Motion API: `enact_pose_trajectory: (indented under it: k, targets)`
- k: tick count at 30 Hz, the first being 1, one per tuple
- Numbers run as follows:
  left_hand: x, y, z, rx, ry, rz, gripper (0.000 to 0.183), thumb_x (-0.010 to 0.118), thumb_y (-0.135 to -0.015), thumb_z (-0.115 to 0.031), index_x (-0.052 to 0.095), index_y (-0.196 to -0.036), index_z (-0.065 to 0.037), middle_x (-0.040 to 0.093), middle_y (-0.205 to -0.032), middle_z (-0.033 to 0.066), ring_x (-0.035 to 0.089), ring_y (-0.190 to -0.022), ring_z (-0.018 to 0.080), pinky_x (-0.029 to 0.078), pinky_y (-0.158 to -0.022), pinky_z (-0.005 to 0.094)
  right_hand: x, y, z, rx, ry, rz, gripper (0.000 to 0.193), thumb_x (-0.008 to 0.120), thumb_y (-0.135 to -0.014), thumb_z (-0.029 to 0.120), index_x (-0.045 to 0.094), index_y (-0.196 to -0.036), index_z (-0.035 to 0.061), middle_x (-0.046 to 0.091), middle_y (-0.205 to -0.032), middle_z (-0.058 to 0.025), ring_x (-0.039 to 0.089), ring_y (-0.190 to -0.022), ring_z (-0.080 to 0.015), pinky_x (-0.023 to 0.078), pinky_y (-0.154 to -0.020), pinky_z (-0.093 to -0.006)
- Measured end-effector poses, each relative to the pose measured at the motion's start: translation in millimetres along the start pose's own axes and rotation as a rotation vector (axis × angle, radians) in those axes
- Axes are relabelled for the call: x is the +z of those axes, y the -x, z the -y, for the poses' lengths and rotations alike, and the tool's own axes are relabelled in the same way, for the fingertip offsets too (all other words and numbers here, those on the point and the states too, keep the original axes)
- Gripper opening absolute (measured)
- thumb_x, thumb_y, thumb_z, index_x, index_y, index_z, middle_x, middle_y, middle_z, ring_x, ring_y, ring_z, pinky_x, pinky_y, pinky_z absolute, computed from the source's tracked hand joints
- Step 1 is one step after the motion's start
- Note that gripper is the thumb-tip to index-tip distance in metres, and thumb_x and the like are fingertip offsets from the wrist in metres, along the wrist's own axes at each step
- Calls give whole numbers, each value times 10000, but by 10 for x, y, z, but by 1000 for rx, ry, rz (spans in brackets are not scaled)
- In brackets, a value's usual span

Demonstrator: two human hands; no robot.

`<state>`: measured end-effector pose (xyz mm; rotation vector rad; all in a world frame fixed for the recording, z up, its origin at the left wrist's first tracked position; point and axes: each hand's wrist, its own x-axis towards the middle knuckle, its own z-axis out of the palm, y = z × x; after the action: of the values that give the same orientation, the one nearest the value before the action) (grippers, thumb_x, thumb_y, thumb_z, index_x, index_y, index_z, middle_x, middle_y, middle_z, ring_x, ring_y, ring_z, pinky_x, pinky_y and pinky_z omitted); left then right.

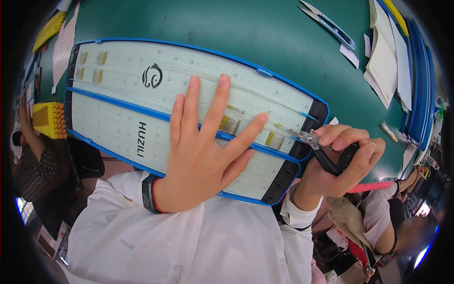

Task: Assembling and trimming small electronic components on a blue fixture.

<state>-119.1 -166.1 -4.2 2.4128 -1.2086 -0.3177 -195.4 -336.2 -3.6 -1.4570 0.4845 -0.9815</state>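
Observation:
A blue-framed fishing rig case [118, 123] lies unfolded in front of me, its two pale panels joined along a blue middle bar. My left hand [201, 137] lies flat on it, fingers spread, pressing over thin clear lines stretched along the far panel. In my right hand [352, 151] are small cutting pliers [326, 156] with black handles. Their metal jaws are at the case's right end, beside a yellow-tipped strand. Short yellow-ended hook rows [230, 125] show near my left fingers, and another row [275, 140] sits by the jaws. Several more rows [99, 57] are at the far left.
Thread snips [328, 24] lie on the green table [198, 21] at the far right. Beside them are papers [380, 52] and stacked blue cases [421, 94]. A yellow box [49, 120] stands left. Other people sit at both sides.

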Motion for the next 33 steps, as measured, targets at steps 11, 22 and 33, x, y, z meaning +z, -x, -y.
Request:
enact_pose_trajectory:
  k: [11, 22, 33]
  targets:
    - [9, 14, -5, 11, -17, -8, 515, 672, -772, -238, 595, -1279, -275, 251, -1502, 258, 234, -1336, 537, 221, -1019, 649, 2, 8, 6, 5, -2, 0, 189, 304, -988, 201, 315, -856, 66, 463, -661, -111, 523, -549, -206, 515, -566, -365]
    - [27, 4, -18, 11, 9, -16, 568, 691, -752, -229, 568, -1306, -256, 233, -1504, 270, 206, -1349, 533, 195, -1031, 645, -13, 21, 5, 22, -15, 15, 185, 306, -997, 204, 334, -884, 60, 491, -692, -117, 547, -572, -219, 527, -606, -379]
    - [16, 8, -30, 16, -27, -7, 540, 670, -758, -222, 588, -1289, -284, 241, -1500, 272, 224, -1341, 539, 207, -1025, 653, -18, 42, 1, 5, -40, 29, 191, 315, -1001, 201, 341, -884, 52, 495, -697, -111, 561, -573, -225, 535, -620, -386]
